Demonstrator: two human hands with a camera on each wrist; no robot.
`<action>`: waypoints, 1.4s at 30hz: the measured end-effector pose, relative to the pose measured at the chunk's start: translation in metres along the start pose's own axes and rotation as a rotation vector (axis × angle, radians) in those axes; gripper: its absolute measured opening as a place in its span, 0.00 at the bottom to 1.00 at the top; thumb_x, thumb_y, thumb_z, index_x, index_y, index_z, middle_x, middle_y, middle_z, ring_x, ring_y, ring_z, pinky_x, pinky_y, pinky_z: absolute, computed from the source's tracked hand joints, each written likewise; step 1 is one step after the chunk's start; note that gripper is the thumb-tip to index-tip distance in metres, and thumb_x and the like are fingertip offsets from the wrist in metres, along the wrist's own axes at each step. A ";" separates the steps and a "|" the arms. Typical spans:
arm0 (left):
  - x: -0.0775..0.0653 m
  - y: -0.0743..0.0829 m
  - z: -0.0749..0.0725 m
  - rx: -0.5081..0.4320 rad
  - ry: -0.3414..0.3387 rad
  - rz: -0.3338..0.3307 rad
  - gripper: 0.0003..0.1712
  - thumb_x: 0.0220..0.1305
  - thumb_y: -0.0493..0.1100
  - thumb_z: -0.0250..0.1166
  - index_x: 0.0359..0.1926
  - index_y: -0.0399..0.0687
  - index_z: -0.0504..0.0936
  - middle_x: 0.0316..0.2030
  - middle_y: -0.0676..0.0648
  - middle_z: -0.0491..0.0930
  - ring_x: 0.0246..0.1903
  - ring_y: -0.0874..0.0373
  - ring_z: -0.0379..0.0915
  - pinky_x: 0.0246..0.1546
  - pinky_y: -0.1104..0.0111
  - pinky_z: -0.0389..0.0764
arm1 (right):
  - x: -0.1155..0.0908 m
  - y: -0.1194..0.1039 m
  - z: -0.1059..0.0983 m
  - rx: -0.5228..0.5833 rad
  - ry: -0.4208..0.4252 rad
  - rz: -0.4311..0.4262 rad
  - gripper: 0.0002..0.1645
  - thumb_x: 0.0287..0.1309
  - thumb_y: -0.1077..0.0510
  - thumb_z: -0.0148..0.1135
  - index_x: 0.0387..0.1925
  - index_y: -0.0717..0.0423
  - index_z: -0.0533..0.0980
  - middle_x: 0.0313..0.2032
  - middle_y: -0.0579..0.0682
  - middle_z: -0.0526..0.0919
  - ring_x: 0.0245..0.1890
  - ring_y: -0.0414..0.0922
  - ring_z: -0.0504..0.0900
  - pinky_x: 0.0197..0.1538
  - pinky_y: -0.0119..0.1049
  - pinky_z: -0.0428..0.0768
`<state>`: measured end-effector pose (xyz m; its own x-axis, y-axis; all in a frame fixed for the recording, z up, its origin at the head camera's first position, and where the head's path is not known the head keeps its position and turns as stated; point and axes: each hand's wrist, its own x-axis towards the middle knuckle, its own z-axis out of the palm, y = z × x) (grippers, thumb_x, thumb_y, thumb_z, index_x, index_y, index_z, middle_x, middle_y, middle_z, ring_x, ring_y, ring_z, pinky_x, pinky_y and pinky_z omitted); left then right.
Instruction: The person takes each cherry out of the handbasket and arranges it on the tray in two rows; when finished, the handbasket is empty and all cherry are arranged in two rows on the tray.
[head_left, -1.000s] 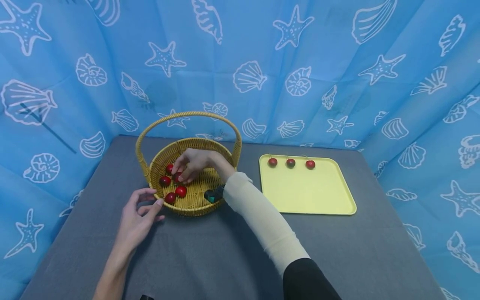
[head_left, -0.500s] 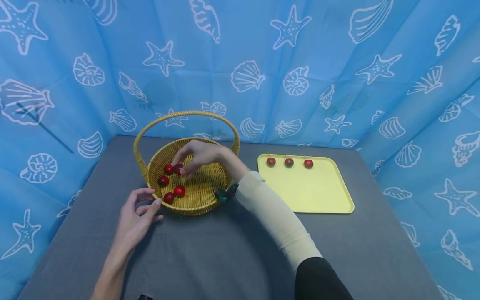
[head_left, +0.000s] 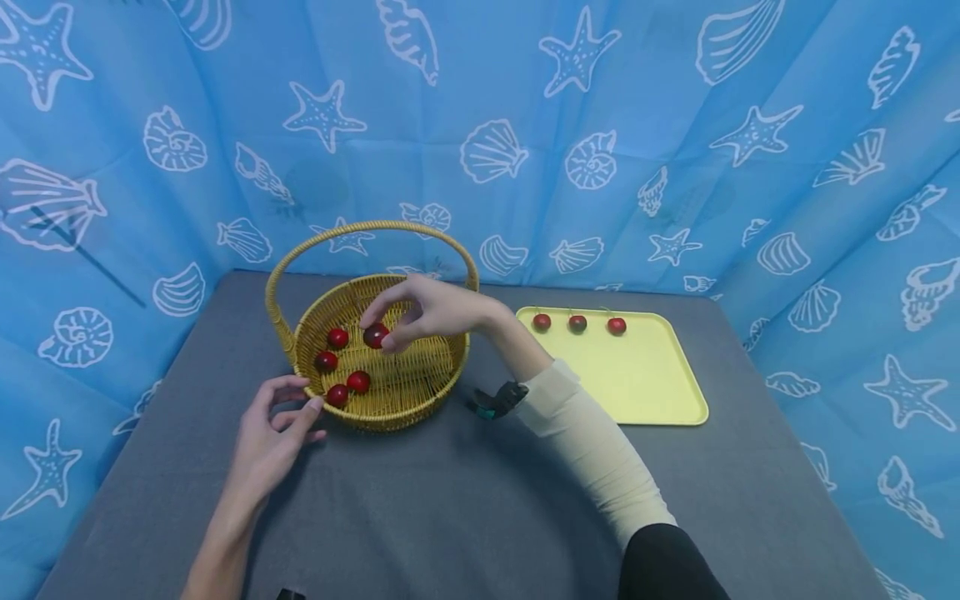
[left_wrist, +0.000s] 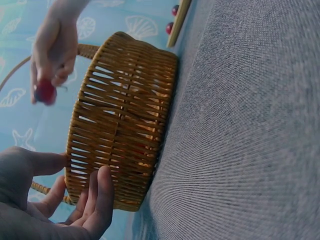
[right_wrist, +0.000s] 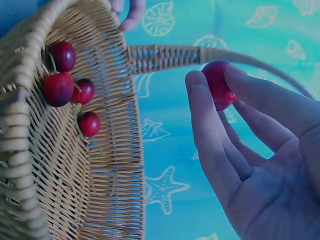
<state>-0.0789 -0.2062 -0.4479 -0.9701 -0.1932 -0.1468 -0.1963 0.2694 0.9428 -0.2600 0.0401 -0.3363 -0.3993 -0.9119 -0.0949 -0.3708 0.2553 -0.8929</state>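
At the near side, the left hand [head_left: 273,437] holds the basket [head_left: 393,412] by its near-left edge: the thumb is on the rim, the bent fingers are against the outer wall. To its right, a black sleeve [head_left: 667,562] and a cream arm covering [head_left: 600,458] reach across the grey desk [head_left: 420,508], with a dark device [head_left: 498,402] at the wrist.

Inside the woven basket, four cherries [head_left: 358,382] lie towards the left side. Over the basket, the right hand [head_left: 446,307] has its grip closed on a dark red cherry [head_left: 375,335], pinched between thumb and fingers, clear of the others.

Well to the right, a yellow tray [head_left: 622,375] carries three more cherries [head_left: 577,324] in a row along its far edge. Behind everything hangs a blue curtain [head_left: 420,183] printed with white shells and starfish.
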 end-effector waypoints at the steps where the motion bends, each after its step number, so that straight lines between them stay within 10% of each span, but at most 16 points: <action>1: 0.000 0.000 0.000 0.000 0.001 0.000 0.31 0.82 0.50 0.63 0.76 0.45 0.65 0.67 0.40 0.69 0.48 0.59 0.85 0.46 0.66 0.96 | -0.005 -0.001 0.001 0.010 0.003 -0.010 0.23 0.71 0.65 0.69 0.65 0.62 0.80 0.62 0.56 0.86 0.47 0.50 0.95 0.56 0.44 0.95; 13: -0.001 0.001 -0.001 -0.013 -0.002 0.015 0.31 0.82 0.50 0.63 0.75 0.44 0.65 0.66 0.41 0.69 0.47 0.60 0.86 0.46 0.66 0.96 | -0.065 -0.009 0.008 0.006 0.100 -0.149 0.20 0.71 0.66 0.68 0.62 0.60 0.81 0.57 0.57 0.85 0.41 0.49 0.92 0.42 0.36 0.89; 18: -0.001 0.001 -0.001 -0.013 0.004 0.021 0.30 0.82 0.50 0.63 0.75 0.44 0.65 0.65 0.40 0.69 0.47 0.59 0.86 0.46 0.66 0.96 | -0.090 -0.011 0.007 0.001 0.178 -0.168 0.20 0.69 0.67 0.70 0.61 0.61 0.82 0.57 0.57 0.84 0.43 0.49 0.91 0.51 0.39 0.93; 42: -0.001 0.001 -0.001 -0.012 -0.009 -0.009 0.30 0.82 0.49 0.63 0.75 0.46 0.65 0.67 0.41 0.69 0.48 0.61 0.86 0.47 0.65 0.96 | -0.203 0.017 -0.027 -0.193 0.601 0.008 0.17 0.63 0.69 0.75 0.53 0.60 0.85 0.54 0.52 0.83 0.50 0.37 0.84 0.42 0.31 0.93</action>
<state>-0.0785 -0.2065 -0.4464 -0.9695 -0.1871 -0.1581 -0.2035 0.2559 0.9451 -0.2081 0.2379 -0.3203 -0.7832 -0.5841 0.2131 -0.4882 0.3654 -0.7926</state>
